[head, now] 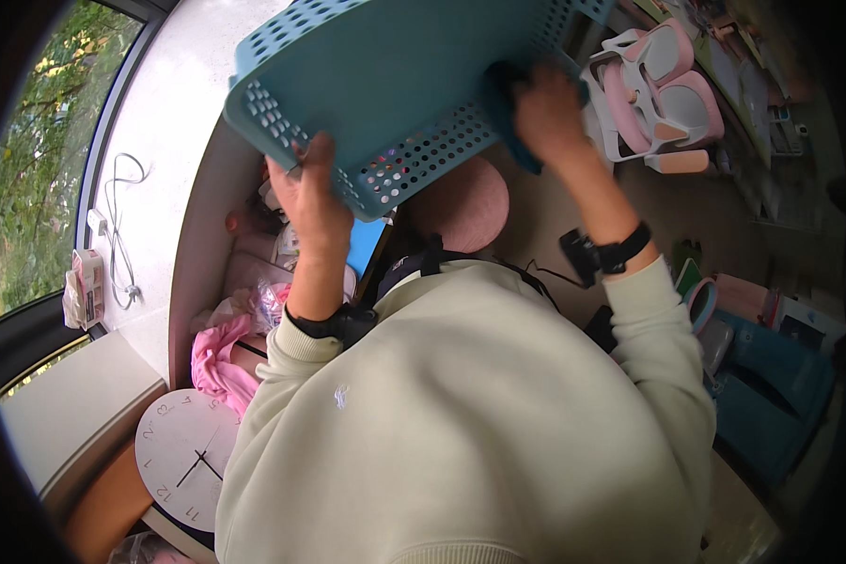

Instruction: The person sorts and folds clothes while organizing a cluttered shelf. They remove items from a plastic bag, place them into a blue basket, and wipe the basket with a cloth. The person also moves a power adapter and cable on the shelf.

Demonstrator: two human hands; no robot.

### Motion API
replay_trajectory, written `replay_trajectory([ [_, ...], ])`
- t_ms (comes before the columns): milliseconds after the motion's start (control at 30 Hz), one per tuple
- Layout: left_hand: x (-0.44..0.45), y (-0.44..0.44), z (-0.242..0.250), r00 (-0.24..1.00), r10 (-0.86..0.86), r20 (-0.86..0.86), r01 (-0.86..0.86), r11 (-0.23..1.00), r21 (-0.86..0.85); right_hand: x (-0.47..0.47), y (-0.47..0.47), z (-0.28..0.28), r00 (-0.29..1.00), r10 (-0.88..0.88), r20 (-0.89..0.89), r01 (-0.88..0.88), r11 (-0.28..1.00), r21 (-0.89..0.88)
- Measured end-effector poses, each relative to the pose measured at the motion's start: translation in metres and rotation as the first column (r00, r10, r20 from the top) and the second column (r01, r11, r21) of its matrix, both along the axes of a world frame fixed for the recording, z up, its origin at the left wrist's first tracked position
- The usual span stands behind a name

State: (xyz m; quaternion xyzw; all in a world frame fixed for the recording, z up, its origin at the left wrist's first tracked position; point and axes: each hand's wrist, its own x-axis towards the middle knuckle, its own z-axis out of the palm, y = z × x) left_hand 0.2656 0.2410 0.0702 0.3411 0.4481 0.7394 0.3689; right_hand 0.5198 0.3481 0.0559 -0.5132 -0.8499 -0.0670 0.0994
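A teal plastic basket (402,92) with rows of punched holes is held up, tilted, at the top of the head view. My left hand (314,190) grips its near left corner, with the thumb over the rim. In my right hand (550,113) is a dark teal cloth (511,116), bunched against the basket's right end wall. That hand is slightly blurred. The basket's far side runs out of the picture, and I see nothing lying on the visible part of its floor.
Below the basket is a round pink seat (462,204). A pink and white folding frame (648,99) stands right. To the left are pink fabric (218,359), a round clock (190,458) and a cable (116,233) on the white sill. A blue bin (768,395) sits lower right.
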Motion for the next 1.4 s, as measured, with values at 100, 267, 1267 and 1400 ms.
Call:
replay_trajectory([
  [100,0.022,0.013,-0.002,0.998,-0.005,-0.059,0.011,0.994,0.105,-0.071,-0.049,-0.013,0.943,0.246,-0.223,-0.284,0.946,-0.158],
  [267,0.004,0.018,0.002,0.982,0.012,0.188,0.002,0.997,-0.077,-0.062,-0.054,-0.017,0.837,0.367,-0.406,-0.354,0.929,0.109],
  [1267,0.044,0.017,-0.064,0.993,-0.089,-0.071,0.094,0.994,0.065,0.026,-0.047,-0.033,0.251,-0.550,-0.797,-0.539,0.604,-0.587],
  [1400,0.025,0.013,-0.050,0.987,0.018,-0.159,-0.019,1.000,-0.009,0.043,-0.031,0.027,0.079,-0.388,-0.918,-0.532,0.762,-0.368],
])
